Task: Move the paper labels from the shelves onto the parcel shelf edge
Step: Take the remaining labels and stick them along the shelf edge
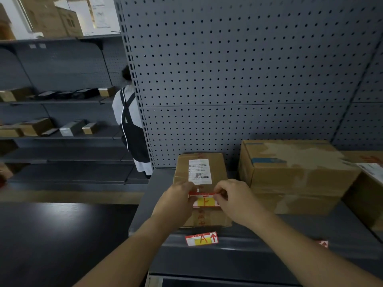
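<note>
Fingertips of both hands pinch one red-and-yellow paper label above a taped parcel.

Left hand (176, 198) grips the label (205, 200) at its left end and right hand (234, 198) at its right end, fingers closed on the paper, which sits over the front top of the small parcel (200, 172) carrying one white shipping slip (199, 171). A second label (202, 238), marked A with a red arrow, lies stuck on the parcel shelf edge (259, 241) just below that parcel; a third red one (323, 243) shows partly farther right on the same edge. Two larger boxes stand to the right: one (294, 175) just beside the small parcel, another (369, 187) cut off by the frame. Behind rises grey pegboard (238, 69). At left another person (130, 129) in an apron faces shelves.
</note>
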Motion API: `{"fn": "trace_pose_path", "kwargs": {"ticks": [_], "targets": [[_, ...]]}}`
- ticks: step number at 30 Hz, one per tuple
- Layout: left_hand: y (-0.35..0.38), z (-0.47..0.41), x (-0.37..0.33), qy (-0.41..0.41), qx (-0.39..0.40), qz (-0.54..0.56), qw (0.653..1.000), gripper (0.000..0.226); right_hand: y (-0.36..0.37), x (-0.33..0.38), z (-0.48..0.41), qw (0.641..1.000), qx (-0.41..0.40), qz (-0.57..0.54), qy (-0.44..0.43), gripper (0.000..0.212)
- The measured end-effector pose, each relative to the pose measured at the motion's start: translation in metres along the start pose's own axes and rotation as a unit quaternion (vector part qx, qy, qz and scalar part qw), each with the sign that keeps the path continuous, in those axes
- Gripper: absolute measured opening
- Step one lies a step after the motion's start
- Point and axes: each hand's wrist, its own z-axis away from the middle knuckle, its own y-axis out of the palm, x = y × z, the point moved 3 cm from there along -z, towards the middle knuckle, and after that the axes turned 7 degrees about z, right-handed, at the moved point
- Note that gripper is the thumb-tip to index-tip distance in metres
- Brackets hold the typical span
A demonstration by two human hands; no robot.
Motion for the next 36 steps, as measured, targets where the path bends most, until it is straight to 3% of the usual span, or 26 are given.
{"fn": "trace_pose_path", "kwargs": {"ticks": [10, 16, 19, 25, 36], "targets": [[-0.038, -0.026, -0.029, 0.027, -0.048, -0.011, 0.998, 0.041, -0.070, 0.002, 0.009, 0.995, -0.101, 0.012, 0.007, 0.004], [-0.026, -0.047, -0.078, 0.075, -0.051, -0.034, 0.995, 0.040, -0.122, -0.019, 0.048, 0.982, -0.167, 0.026, 0.082, 0.006], [-0.018, -0.058, -0.118, 0.136, -0.040, 0.013, 0.990, 0.042, -0.143, -0.037, 0.078, 0.970, -0.199, 0.017, 0.138, 0.007], [0.019, -0.059, -0.202, 0.254, 0.007, 0.061, 0.965, 0.053, -0.184, -0.067, 0.161, 0.928, -0.268, 0.059, 0.252, 0.008], [0.118, 0.022, -0.371, 0.421, 0.144, 0.138, 0.885, 0.053, -0.230, -0.107, 0.363, 0.805, -0.336, 0.141, 0.469, 0.007]]}}
